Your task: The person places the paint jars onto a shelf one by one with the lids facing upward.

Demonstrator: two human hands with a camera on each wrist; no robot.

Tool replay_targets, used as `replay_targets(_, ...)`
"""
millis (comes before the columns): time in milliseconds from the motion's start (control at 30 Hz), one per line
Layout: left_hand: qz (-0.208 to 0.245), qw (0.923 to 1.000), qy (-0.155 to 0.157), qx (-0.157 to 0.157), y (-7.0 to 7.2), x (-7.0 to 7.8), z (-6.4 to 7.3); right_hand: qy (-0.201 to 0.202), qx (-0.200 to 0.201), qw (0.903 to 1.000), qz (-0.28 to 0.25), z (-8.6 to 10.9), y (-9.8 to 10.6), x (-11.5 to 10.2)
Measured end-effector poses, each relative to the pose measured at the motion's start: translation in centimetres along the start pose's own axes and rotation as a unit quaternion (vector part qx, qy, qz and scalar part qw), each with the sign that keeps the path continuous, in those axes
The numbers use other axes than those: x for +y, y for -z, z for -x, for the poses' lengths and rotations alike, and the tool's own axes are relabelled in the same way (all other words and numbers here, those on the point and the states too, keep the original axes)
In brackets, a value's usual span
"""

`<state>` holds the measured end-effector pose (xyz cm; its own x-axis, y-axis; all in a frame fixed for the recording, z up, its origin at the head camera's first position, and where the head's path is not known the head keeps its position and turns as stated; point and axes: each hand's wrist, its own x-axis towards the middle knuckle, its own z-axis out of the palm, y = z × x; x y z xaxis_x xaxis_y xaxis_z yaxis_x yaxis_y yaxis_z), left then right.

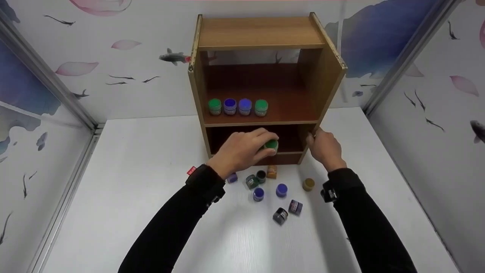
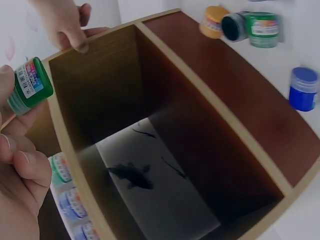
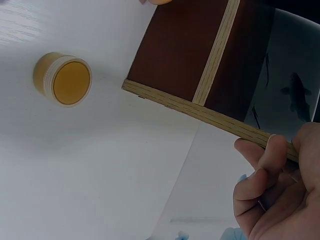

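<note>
Between thumb and fingers, my left hand (image 1: 246, 148) pinches a green paint jar (image 1: 271, 144) in front of the shelf's lower compartment. A printed label shows on this jar (image 2: 31, 85) in the left wrist view. My right hand (image 1: 326, 148) grips the right side edge of the wooden shelf (image 1: 261, 32), thumb on one face and fingers on the other. On the upper board stand a green jar (image 1: 215, 107), a dark blue jar (image 1: 230, 106), a lighter blue jar (image 1: 245, 106) and another green jar (image 1: 261, 107) in a row at the left.
Several paint jars lie or stand on the white table (image 1: 132, 189) before the shelf, among them an orange jar (image 1: 271, 171), a yellow-brown jar (image 1: 308, 184), a blue jar (image 1: 281, 190) and a tipped black jar (image 1: 280, 215). Patterned walls (image 1: 424, 94) enclose the table.
</note>
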<state>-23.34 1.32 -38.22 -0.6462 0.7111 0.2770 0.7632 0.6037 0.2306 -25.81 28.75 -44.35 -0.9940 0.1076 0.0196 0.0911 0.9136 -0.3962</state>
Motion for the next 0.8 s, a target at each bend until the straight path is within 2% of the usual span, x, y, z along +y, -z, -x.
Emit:
replay_targets(133,-0.006,1.0000,0.001,-0.003,0.6,0.3,-1.0,-0.003,-0.006,1.0000,-0.004,0.0,0.0,-0.1)
replay_targets(533,-0.022,0.9990,0.038,-0.012,1.8,0.5,-3.6,0.004,0.001,1.0000,-0.008,0.1,-0.2,0.1)
replay_targets(800,-0.013,0.9984,0.053,-0.013,2.5,0.4,-5.4,0.005,0.008,0.9999,0.007,0.0,-0.2,0.0)
